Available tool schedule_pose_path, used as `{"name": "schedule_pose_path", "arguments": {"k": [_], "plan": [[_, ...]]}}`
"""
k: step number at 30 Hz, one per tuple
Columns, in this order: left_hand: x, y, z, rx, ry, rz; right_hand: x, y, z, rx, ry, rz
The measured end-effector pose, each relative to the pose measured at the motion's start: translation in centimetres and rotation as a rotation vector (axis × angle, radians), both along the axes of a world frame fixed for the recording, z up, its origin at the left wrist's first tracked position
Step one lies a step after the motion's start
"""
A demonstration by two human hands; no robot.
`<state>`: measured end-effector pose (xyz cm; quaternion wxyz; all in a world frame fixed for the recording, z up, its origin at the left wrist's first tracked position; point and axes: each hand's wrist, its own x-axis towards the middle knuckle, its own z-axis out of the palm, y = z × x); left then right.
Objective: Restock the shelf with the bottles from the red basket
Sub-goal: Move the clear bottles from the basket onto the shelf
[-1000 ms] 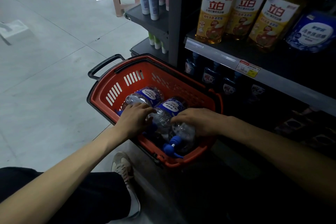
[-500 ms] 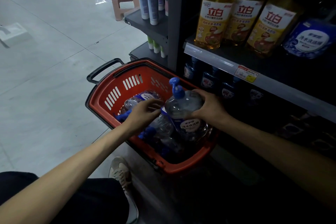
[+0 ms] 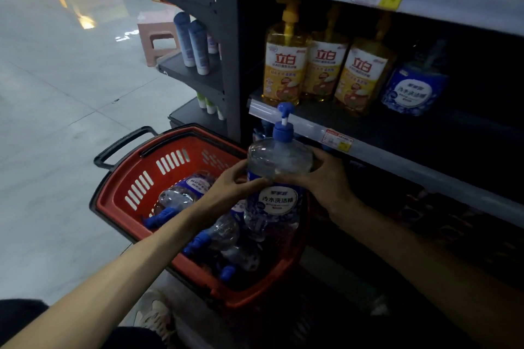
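Both hands, left hand [image 3: 235, 184] and right hand [image 3: 320, 178], have a closed grip around the clear pump bottle [image 3: 276, 176], held upright over the red basket [image 3: 124, 178], with the open shelf [image 3: 382, 147] spot up and to the right, nearer the right hand.

Both arms are bare all the way up, and no sleeves, rings or watch can be seen on the left hand [image 3: 232, 187] or the right hand [image 3: 326, 181]. Dark trousers [image 3: 22, 312] are worn. A pale sneaker [image 3: 156, 317] with laces is worn.
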<state>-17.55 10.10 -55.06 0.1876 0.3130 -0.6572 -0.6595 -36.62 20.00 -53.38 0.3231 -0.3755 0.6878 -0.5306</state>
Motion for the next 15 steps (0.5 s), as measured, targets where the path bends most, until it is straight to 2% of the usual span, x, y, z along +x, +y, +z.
{"name": "schedule_pose_path", "arguments": {"k": [4, 9, 15], "plan": [[-2.7, 0.7, 2.0, -0.074, 0.020, -0.061, -1.9, 1.7, 1.2, -0.047, -0.082, -0.059], [-7.2, 2.7, 2.5, -0.130, 0.051, -0.029, -4.9, 4.4, 2.6, -0.105, -0.059, -0.138], [-11.4, 5.8, 2.6, -0.121, 0.085, 0.028, -9.3, 9.0, 3.0, -0.106, -0.039, 0.015]]}}
